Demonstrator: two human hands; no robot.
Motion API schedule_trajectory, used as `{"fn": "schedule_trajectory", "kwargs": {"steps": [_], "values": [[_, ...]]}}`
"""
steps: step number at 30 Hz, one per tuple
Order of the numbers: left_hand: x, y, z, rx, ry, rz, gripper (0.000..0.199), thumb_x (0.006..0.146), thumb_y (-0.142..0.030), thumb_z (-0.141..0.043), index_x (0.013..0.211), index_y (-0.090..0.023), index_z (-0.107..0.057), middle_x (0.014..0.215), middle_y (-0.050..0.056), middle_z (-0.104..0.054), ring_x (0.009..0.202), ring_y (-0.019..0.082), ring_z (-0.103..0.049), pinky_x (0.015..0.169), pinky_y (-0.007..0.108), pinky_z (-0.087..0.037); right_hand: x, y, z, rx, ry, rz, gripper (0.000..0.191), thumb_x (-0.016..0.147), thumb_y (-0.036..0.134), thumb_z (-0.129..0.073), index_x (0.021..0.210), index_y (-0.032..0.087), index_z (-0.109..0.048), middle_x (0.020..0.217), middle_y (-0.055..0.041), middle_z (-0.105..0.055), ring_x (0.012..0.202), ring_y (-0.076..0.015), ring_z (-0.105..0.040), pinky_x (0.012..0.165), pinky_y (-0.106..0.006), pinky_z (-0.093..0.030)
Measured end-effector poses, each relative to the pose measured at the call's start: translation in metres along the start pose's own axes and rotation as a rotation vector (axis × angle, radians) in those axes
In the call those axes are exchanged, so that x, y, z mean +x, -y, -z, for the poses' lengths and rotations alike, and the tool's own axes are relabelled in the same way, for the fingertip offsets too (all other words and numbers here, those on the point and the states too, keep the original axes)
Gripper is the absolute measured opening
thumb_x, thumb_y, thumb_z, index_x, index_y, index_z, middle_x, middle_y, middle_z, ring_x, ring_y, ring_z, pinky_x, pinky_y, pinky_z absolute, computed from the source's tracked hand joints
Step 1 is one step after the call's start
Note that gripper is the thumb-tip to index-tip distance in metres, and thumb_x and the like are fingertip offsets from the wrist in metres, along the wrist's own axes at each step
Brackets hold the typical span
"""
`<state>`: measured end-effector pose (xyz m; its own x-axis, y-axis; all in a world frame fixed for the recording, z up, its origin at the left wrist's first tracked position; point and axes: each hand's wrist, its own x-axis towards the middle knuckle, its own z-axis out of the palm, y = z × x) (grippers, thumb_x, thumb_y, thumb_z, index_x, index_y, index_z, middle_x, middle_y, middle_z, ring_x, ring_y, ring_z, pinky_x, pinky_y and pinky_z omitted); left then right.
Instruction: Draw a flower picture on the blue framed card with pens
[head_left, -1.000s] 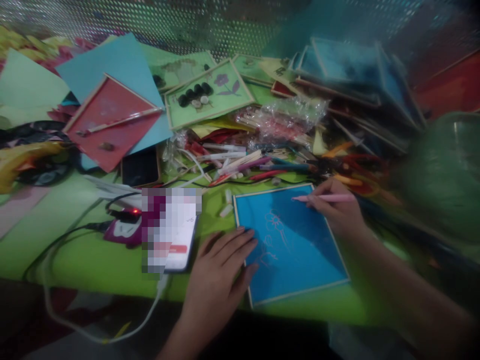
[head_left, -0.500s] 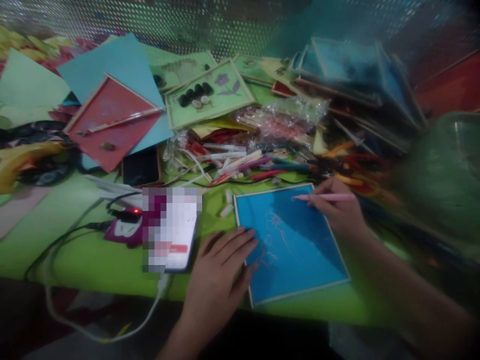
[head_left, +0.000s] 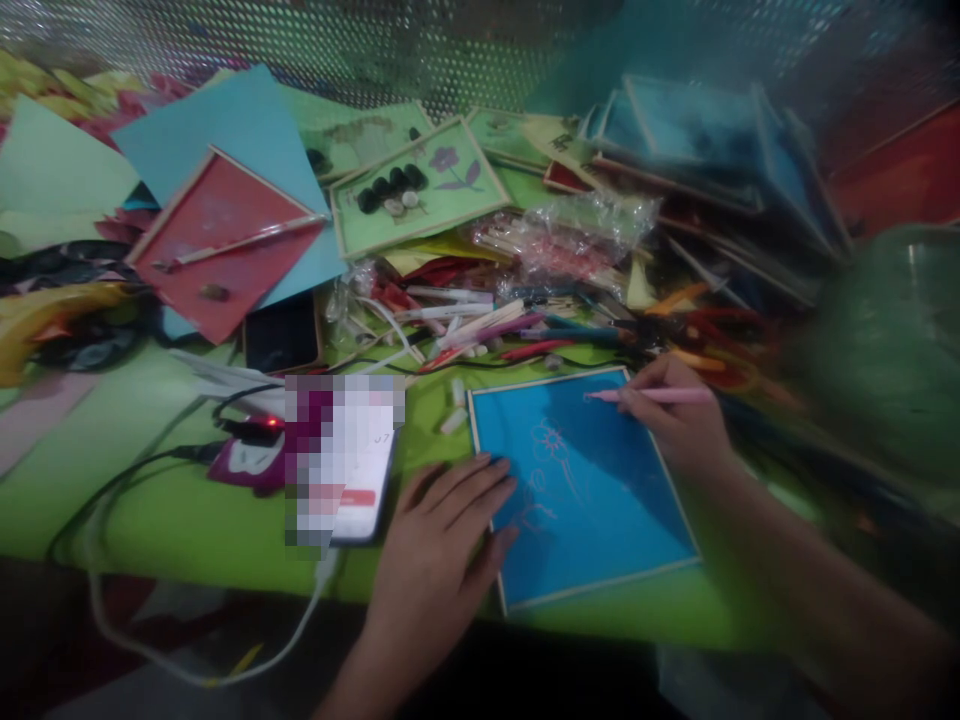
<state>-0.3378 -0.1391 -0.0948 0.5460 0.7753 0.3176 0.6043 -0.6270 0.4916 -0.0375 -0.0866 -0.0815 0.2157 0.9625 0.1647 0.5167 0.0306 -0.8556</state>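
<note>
A blue board [head_left: 622,520] with a thin pale wooden frame lies flat on the green tabletop in front of me. Pinkish lines on it form a flower drawing [head_left: 551,440] with a stem and leaf-like curves. My right hand [head_left: 679,415] is closed around a pink pen [head_left: 671,395], whose tip meets the board near its top edge, beside a small curved mark. Fingers stretched, my left hand [head_left: 450,530] rests flat over the board's left edge.
Left of the board a lit phone [head_left: 360,500], partly pixelated, lies beside a purple-and-white plug adapter [head_left: 251,460] with cables. Behind are loose pens [head_left: 487,330], a framed green picture [head_left: 420,190] with stones, a red framed board [head_left: 225,240] and stacked blue frames [head_left: 690,140]. A large green rounded container [head_left: 892,340] stands at right.
Almost nothing differs. The pen's back end has shifted very slightly to the right; its tip stays by the small curved mark. My left hand keeps its place.
</note>
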Motion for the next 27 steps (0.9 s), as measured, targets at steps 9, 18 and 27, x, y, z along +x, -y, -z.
{"fn": "schedule_trajectory", "kwargs": {"steps": [9, 18, 27], "values": [[-0.0019, 0.002, -0.001, -0.003, -0.006, 0.002, 0.029, 0.106, -0.027, -0.058, 0.132, -0.024, -0.069, 0.139, 0.003, -0.075, 0.13, 0.026, -0.068, 0.111, 0.049, -0.044, 0.0003, -0.0058, 0.0009, -0.011, -0.002, 0.016, 0.015, 0.081, 0.03, -0.073, 0.072, 0.024, -0.062, 0.066, 0.0026, -0.067, 0.06, -0.0162, -0.059, 0.055, -0.028, -0.043], [-0.002, 0.0005, -0.0014, -0.002, 0.002, 0.013, 0.028, 0.106, -0.028, -0.057, 0.132, -0.025, -0.069, 0.14, 0.003, -0.073, 0.131, 0.027, -0.067, 0.111, 0.049, -0.044, 0.0001, -0.0064, 0.0008, -0.009, -0.01, 0.022, 0.015, 0.079, 0.032, -0.072, 0.072, 0.025, -0.062, 0.064, 0.0031, -0.063, 0.06, -0.0159, -0.056, 0.054, -0.027, -0.04], [-0.0019, 0.0012, -0.0009, 0.003, 0.004, 0.002, 0.028, 0.107, -0.027, -0.055, 0.133, -0.025, -0.067, 0.139, 0.002, -0.074, 0.131, 0.026, -0.068, 0.11, 0.051, -0.045, 0.0003, -0.0016, 0.0014, 0.011, -0.009, 0.0, 0.013, 0.076, 0.031, -0.072, 0.07, 0.025, -0.062, 0.062, 0.0036, -0.061, 0.057, -0.0156, -0.053, 0.053, -0.028, -0.037]]}}
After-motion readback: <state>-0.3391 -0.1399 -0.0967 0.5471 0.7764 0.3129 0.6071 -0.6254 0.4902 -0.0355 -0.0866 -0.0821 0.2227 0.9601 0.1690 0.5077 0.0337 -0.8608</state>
